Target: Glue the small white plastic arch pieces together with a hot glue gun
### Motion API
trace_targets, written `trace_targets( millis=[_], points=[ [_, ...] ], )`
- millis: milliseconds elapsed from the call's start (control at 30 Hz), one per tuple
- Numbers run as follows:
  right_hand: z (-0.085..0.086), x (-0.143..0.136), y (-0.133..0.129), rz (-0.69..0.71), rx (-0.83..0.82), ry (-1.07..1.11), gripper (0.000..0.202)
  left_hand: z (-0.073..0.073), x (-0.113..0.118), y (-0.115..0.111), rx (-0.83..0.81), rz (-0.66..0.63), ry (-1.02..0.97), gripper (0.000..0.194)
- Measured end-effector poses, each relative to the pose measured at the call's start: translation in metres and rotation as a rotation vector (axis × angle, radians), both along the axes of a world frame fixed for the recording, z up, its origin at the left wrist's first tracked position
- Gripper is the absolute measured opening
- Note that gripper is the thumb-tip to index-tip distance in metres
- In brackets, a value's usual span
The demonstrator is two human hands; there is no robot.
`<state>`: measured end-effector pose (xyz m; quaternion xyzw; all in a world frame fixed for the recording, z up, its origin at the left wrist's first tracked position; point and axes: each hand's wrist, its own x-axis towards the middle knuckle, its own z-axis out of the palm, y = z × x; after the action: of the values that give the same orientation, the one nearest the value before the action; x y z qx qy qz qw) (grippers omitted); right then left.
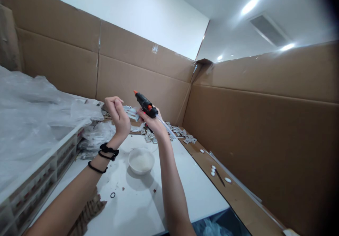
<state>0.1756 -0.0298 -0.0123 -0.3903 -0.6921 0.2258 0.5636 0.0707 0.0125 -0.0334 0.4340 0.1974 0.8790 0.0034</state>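
My right hand (154, 121) grips a black hot glue gun (144, 103) with an orange nozzle. The nozzle tilts up and to the left, and a clear glue stick (169, 129) sticks out of its rear. Left of the gun, my left hand (118, 115) is raised with its fingers curled in; whatever they may hold is hidden. Beneath both hands a white bowl (141, 161) rests on the white tabletop (129, 207). Small grey-and-white pieces (149, 137) lie in a heap behind the right hand, partly covered by it.
A plastic crate (47, 169) with clear plastic sheeting (34, 112) stands at left, beside clear bags (97, 137). Tall cardboard walls (148, 73) enclose the table. White oval pieces (227, 180) and a dark thin tool (219, 178) lie on the right cardboard strip. Torn cardboard (90, 211) lies front left.
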Motion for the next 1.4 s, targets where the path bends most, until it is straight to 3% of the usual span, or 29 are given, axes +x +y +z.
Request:
trace_targets(
  millis=[67,233,367,533,933,1133,1267,1400],
  points=[
    [0.000,0.004,0.003,-0.105,0.124,-0.014,0.022,0.001,-0.003,0.004,-0.077,-0.068,0.152,0.025],
    [0.001,0.023,0.005,-0.338,0.260,-0.081,0.017,0.007,-0.018,0.009,-0.421,-0.298,0.808,0.032],
    [0.001,0.037,0.005,-0.352,0.245,-0.086,0.020,0.007,-0.023,0.007,-0.528,-0.337,1.002,0.041],
    [0.002,0.039,0.005,-0.296,0.254,-0.137,0.019,0.006,-0.014,0.000,-0.552,-0.317,0.942,0.037],
    [0.004,0.034,-0.002,-0.356,0.274,-0.206,0.012,0.007,-0.009,-0.002,-0.567,-0.332,0.883,0.033],
    [0.002,0.031,0.003,-0.296,0.250,-0.196,0.016,0.008,-0.008,-0.005,-0.574,-0.534,0.894,0.028],
    [0.003,0.025,0.003,-0.430,0.272,-0.029,0.028,0.005,-0.005,-0.001,-0.589,-0.715,0.688,0.030],
    [0.006,0.022,-0.007,-0.354,0.167,0.072,0.040,0.008,-0.006,-0.003,-0.662,-0.797,0.512,0.028]
  ],
)
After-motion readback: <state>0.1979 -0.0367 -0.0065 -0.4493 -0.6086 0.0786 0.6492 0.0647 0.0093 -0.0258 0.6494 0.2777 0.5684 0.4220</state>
